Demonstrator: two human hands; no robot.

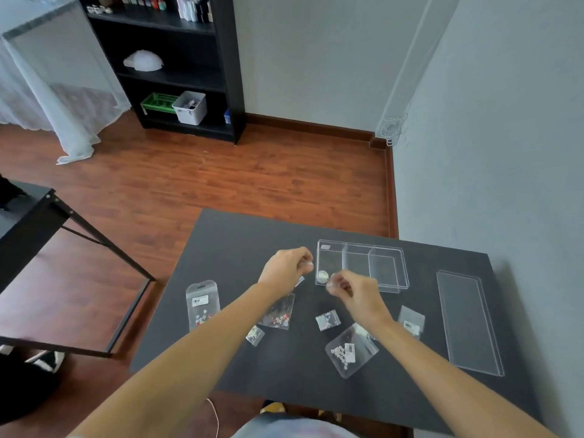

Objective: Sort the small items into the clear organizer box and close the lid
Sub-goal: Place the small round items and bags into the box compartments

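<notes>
Dark bench (240,248) carries the box (392,279), lid (467,324) off beside it, packets (202,305) scattered near. Left hand (286,267) and right hand (357,294) each pinch something tiny by the box's left compartment; what, I cannot tell. Sorting seems barely begun; next, probably tip contents in.

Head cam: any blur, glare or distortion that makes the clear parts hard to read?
Head view: wide-angle bend, wall edges and table lines bow. Soft, even light, no hard shadows. Left hand and right hand slightly motion-blurred, so what the fingers pinch is unclear. Clear organizer box and lid show mainly by pale edge highlights; small packets' contents are soft.
</notes>
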